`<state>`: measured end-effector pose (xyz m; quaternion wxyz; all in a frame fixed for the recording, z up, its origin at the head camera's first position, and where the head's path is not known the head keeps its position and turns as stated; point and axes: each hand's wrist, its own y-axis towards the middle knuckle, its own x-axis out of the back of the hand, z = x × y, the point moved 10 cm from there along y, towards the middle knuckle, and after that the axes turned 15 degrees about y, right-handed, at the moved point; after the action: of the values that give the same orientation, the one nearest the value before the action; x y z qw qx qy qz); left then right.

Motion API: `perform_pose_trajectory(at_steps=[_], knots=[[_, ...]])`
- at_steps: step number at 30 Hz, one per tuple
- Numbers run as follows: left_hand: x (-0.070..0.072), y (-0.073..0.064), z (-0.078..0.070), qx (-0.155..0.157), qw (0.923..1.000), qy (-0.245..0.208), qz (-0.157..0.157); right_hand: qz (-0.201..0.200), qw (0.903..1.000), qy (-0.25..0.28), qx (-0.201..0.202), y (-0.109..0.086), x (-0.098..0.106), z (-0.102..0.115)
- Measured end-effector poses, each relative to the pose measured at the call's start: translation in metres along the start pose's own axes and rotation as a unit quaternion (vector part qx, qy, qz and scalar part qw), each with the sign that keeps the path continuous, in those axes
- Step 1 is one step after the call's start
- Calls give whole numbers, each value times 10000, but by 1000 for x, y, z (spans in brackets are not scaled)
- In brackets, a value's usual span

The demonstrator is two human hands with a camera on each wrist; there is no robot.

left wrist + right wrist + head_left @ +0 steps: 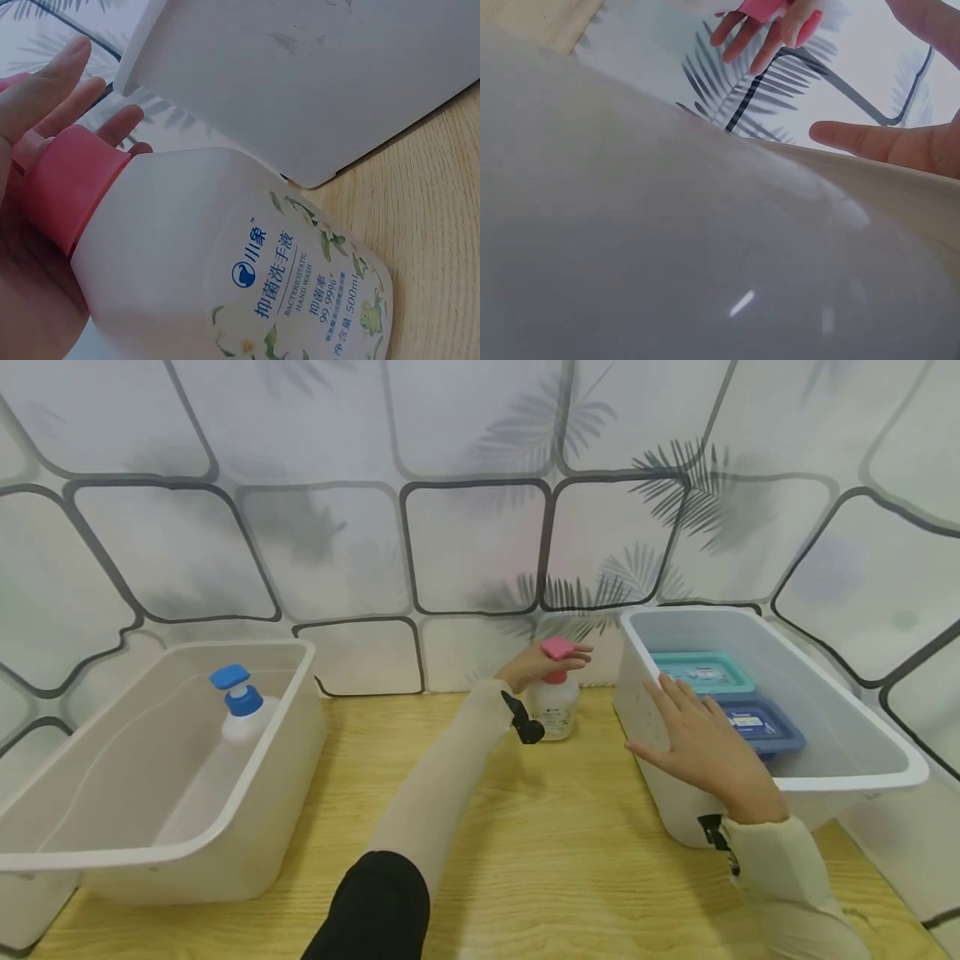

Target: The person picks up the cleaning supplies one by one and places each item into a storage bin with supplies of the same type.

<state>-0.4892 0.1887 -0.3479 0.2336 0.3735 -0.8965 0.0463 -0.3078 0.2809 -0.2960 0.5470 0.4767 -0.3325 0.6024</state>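
A white hand wash bottle point(553, 706) with a pink pump head point(557, 648) stands upright on the table near the wall. My left hand point(534, 667) is at its neck, with the pump between thumb and fingers. In the left wrist view, those fingers point(120, 124) stretch past the pink collar point(75, 187) without curling round it. My right hand point(701, 747) is spread over the near left rim of the right white tub point(862, 727), holding nothing. Inside that tub lie a teal-lidded container point(705, 672) and a dark blue-lidded container point(753, 722).
On the left stands another white tub point(300, 727), holding a white bottle with a blue pump point(243, 697). Wood-patterned table surface point(562, 860) lies between the tubs. A patterned wall covering point(472, 543) rises behind.
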Motion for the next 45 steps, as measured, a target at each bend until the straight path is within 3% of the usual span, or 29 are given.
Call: perform_pose_trajectory(at_steps=[6, 19, 30, 34, 37, 42, 45], knots=[[0, 0, 0, -36, 9999, -103, -53, 35, 10000, 20, -20, 0, -1, -1], [5, -1, 2, 40, 9993, 203, -311, 73, 9999, 93, -23, 0, -1, -2], [5, -4, -1, -184, 9988, 370, 244, 108, 9998, 177, -80, 0, -1, -3], [7, -4, 0, -137, 9992, 364, 28, 114, 9997, 199, -77, 0, 0, -3], [9, -4, 2, -146, 9996, 82, -217, 132, 9996, 220, -89, 0, -1, -4], [12, -8, -2, -440, 9968, -326, -578, 141, 9995, 251, -94, 0, -1, -5], [12, -12, -5, -555, 9953, -267, -744, 124, 9996, 247, -70, 0, -1, -4]])
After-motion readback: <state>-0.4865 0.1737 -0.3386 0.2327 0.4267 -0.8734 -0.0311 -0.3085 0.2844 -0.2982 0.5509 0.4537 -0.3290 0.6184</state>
